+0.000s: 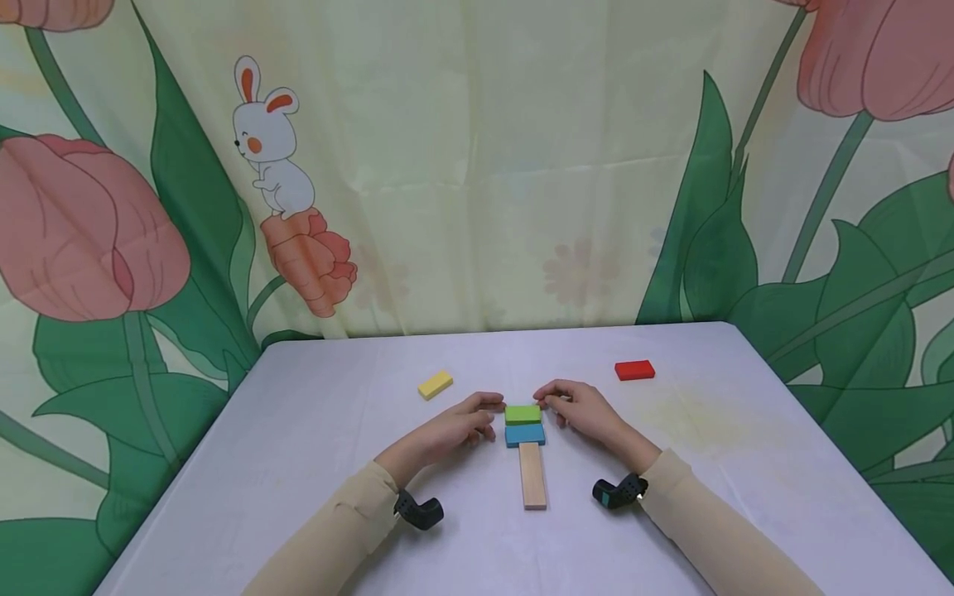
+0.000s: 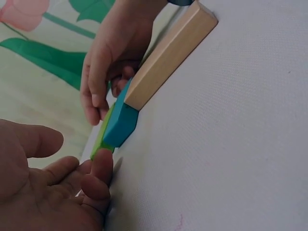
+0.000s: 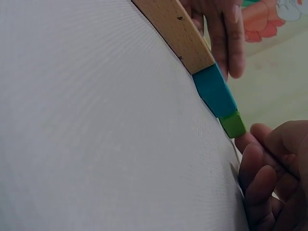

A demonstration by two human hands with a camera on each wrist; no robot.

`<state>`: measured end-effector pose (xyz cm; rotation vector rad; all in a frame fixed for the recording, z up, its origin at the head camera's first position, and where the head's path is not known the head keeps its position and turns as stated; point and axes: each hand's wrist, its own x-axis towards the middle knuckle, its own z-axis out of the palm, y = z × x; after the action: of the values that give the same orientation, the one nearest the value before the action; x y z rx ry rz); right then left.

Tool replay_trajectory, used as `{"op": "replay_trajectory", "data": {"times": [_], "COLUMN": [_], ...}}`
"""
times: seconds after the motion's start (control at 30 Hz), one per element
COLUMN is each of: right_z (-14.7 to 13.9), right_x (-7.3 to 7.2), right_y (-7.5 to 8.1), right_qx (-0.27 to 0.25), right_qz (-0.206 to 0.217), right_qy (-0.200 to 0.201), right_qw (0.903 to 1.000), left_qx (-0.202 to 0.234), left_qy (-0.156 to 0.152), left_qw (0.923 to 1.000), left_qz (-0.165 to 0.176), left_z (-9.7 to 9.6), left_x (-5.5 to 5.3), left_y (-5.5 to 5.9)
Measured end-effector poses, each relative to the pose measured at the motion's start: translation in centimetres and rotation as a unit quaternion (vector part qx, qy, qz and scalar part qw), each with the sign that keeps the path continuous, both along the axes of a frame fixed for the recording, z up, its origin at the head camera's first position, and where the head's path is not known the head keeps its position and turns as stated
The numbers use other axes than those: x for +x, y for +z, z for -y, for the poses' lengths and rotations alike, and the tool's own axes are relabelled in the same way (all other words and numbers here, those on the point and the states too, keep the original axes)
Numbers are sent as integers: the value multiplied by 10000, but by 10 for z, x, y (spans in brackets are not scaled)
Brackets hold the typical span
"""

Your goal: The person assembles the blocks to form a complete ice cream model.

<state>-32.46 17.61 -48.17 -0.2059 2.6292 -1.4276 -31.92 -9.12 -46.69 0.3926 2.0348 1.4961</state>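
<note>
The white table [image 1: 224, 505] spreads before me. Nearest lies the plain wooden block [image 1: 532, 478], then the blue block [image 1: 525, 435], then the green block [image 1: 522, 415] between my left hand [image 1: 456, 425] and right hand [image 1: 585, 410], loose fingertips at its ends, neither clamped on it. I judge it light, stiff, smooth; I'd pinch those short ends.

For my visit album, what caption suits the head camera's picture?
Left hand and right hand flank a row: green block, blue block, wooden block; yellow block and red block lie apart.
</note>
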Motion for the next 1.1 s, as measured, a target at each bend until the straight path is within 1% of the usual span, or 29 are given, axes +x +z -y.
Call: {"op": "replay_trajectory", "data": {"times": [0.1,0.3,0.43,0.57,0.73,0.93,1.1], "right_z": [0,1,2,1,-1,-3,-2], "right_x": [0,0,0,1,4,9,13], "right_y": [0,0,0,0,-1,-1,1], "right_qx": [29,124,122,160,341,741,764], "right_qz": [-26,-60,-42,-88,-196,-453,-572], "right_qy": [44,7,-37,22,286,698,915], "right_qw": [10000,9999,9999,9998,9988,9938,9912], "left_qx": [23,56,89,124,130,135,137], "left_qy": [39,93,77,69,64,50,44], "left_qw": [10000,9999,9999,9999,9999,9999,9999], "left_qz": [-2,32,42,55,38,-9,-60], "left_z": [0,-1,-1,-1,0,0,0], "left_x": [1,0,0,1,2,3,3], "left_y": [0,0,-1,-2,-2,-3,-1]}}
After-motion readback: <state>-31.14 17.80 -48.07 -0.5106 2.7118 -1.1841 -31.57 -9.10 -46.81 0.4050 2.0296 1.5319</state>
